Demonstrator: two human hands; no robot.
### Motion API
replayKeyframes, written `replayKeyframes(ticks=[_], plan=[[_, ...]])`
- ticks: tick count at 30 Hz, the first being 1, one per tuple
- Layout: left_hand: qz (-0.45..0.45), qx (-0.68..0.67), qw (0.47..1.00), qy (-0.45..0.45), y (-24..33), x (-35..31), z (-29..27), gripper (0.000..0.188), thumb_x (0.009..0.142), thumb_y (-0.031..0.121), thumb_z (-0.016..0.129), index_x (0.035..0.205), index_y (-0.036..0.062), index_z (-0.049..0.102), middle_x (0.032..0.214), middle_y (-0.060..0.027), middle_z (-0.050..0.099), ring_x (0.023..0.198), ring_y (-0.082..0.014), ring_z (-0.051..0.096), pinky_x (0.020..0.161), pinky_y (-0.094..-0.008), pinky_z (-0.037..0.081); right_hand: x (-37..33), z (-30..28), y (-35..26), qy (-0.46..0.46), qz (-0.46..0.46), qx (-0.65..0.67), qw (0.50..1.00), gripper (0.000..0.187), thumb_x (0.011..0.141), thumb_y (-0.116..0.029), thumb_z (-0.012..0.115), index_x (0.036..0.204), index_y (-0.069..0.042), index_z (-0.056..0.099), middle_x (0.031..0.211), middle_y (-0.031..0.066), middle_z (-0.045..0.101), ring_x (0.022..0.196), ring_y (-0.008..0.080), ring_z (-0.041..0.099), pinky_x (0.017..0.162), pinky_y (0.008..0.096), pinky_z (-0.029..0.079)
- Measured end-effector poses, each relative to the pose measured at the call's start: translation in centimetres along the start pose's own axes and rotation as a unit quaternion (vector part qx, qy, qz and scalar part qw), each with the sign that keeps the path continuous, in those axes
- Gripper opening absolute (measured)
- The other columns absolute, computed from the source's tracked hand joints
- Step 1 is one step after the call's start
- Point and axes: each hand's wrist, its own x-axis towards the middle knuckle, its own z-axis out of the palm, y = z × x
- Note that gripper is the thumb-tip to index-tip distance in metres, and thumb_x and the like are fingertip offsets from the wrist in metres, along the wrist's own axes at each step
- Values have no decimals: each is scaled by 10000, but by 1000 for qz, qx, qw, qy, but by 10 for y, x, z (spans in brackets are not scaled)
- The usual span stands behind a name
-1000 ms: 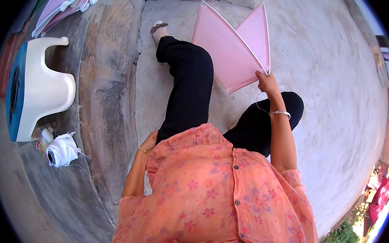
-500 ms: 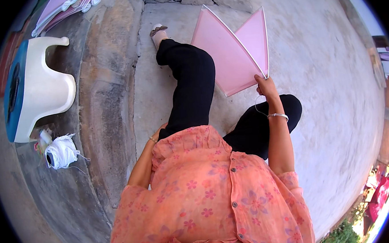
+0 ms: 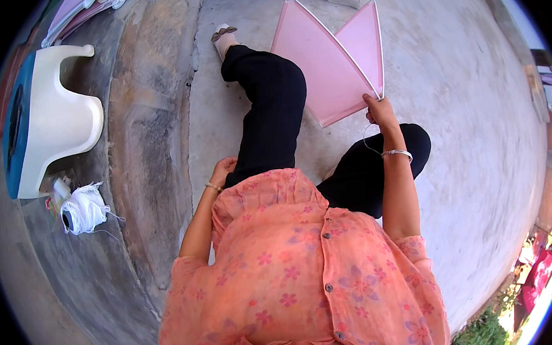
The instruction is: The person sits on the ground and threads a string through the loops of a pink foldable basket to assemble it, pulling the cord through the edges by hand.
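My right hand (image 3: 380, 111) is closed on the lower corner of a pink folded panel (image 3: 329, 65) with white edging. Its two pointed flaps spread upward in a V from that corner, in front of me above the concrete. A thin white thread (image 3: 366, 140) curves from beside these fingers down toward the bracelet on my right wrist. By my left thigh, my left hand (image 3: 223, 170) has its fingers curled in against the black trousers. Part of that hand is turned away, so whatever it may hold is hidden.
To the left stands a white stool (image 3: 64, 116) with a blue top. Near it lies a spool of white cord (image 3: 85, 208) with loose ends, beside small clear packets. More pink panels (image 3: 80, 17) are stacked at the far left. A raised stone ledge (image 3: 149, 117) runs along my left leg.
My left hand has come out from behind the thigh and shows more. My right hand still grips the pink panel, which sits slightly higher in view. The whole view has shifted a little.
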Motion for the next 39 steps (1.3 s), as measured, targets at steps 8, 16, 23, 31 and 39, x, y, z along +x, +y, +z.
replayKeyframes(ticks=[8, 16, 23, 31, 39], plan=[[-79, -74, 988, -106, 42, -57, 15, 223, 861, 50, 536, 1079, 20, 568, 1014, -31, 619, 882, -117, 586, 817, -243, 474, -7, -11, 4, 8, 11, -6, 1000, 307, 823, -258, 592, 904, 28, 518, 549, 36, 469, 428, 132, 460, 393, 290, 364], [-90, -172, 980, -40, 16, -68, 7, 217, 885, 82, 496, 1081, 19, 564, 1027, -31, 613, 895, -125, 585, 797, -271, 494, -17, -9, -7, 2, 2, 21, 1000, 246, 845, -254, 581, 764, -71, 437, 527, -26, 380, 408, 92, 376, 372, 257, 281], [23, 9, 996, -86, 29, -21, 20, 217, 896, 89, 455, 1065, 16, 568, 1012, -34, 609, 869, -116, 579, 783, -267, 493, -11, -5, -6, 2, -12, 8, 1000, 246, 846, -253, 577, 757, -73, 435, 511, -22, 380, 407, 94, 388, 372, 258, 284], [-123, -187, 972, -71, 12, -89, -3, 215, 885, 78, 467, 1065, 19, 569, 996, -34, 613, 857, -115, 579, 784, -261, 487, -11, -12, -3, 7, -2, -20, 1000, 233, 847, -248, 571, 865, -38, 470, 512, -25, 396, 409, 94, 396, 373, 256, 293], [83, 52, 991, -90, 13, -1, 10, 189, 863, 51, 495, 1032, 28, 577, 934, -13, 618, 840, -123, 582, 805, -249, 469, -9, -5, -12, 5, -15, -36, 999, 307, 825, -268, 581, 920, 15, 509, 525, 11, 446, 422, 121, 445, 393, 279, 344]])
